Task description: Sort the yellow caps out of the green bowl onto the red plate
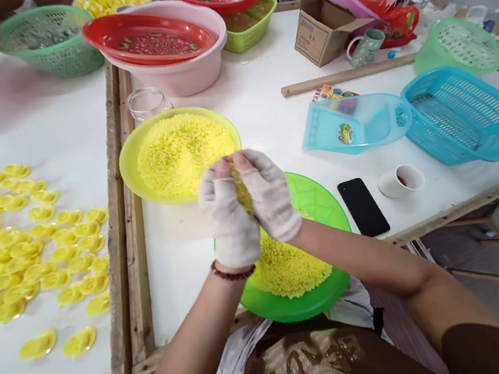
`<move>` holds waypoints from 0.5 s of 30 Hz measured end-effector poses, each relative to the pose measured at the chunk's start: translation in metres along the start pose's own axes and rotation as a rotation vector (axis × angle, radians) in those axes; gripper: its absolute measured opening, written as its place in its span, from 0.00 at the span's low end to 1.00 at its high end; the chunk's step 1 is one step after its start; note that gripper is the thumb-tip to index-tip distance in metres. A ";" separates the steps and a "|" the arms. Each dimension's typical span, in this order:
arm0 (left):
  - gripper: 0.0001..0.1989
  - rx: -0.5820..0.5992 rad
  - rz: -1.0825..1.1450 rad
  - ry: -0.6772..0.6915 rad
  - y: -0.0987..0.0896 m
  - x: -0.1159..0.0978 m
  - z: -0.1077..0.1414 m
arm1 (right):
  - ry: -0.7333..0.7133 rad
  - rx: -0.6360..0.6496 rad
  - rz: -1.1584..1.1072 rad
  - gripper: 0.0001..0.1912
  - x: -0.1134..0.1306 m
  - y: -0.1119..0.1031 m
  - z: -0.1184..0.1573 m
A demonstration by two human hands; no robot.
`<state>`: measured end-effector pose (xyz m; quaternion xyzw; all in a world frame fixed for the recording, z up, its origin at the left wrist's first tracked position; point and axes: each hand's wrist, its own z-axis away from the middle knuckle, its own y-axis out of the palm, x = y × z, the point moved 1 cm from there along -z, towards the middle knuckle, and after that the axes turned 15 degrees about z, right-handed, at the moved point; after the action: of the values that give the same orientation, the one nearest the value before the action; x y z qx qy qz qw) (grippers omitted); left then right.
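Observation:
My left hand [231,221] and my right hand [269,193], both in white fingerless gloves, are pressed close together with fingers curled and thumbs side by side. Between the palms shows a narrow strip of a yellow piece [243,193] with a rough surface; the rest is covered by my fingers. Below my hands sits a green basin [298,312] partly filled with small yellow pieces [291,269]. Just beyond them is a yellow basin [131,174] heaped with similar small pieces [182,150].
Many yellow discs [13,250] lie left of a wooden divider [126,232]. On the right are a phone [363,207], a white cup [401,180], a clear blue scoop [357,122] and a blue basket [470,114]. Farther back stand a pink tub [180,78] and a cardboard box [323,23].

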<state>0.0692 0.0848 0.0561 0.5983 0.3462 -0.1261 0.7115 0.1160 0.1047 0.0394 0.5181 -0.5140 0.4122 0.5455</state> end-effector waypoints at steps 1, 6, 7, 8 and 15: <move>0.11 0.005 -0.024 -0.051 -0.002 0.007 0.017 | -0.025 -0.041 0.045 0.09 -0.001 -0.018 0.016; 0.16 0.188 -0.300 -0.207 -0.035 0.025 0.043 | -0.071 0.057 0.371 0.13 -0.009 -0.085 0.052; 0.18 0.205 -0.340 -0.221 -0.043 0.023 0.038 | -0.062 0.100 0.453 0.14 -0.009 -0.094 0.050; 0.19 0.209 -0.361 -0.238 -0.049 0.019 0.033 | -0.050 0.142 0.528 0.16 -0.007 -0.102 0.047; 0.09 0.295 -0.654 -0.245 -0.058 -0.028 -0.019 | -0.138 0.569 0.988 0.08 0.011 -0.103 -0.006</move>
<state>0.0077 0.0808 0.0288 0.5328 0.4092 -0.4658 0.5759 0.2196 0.0972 0.0360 0.3684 -0.5985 0.7054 0.0925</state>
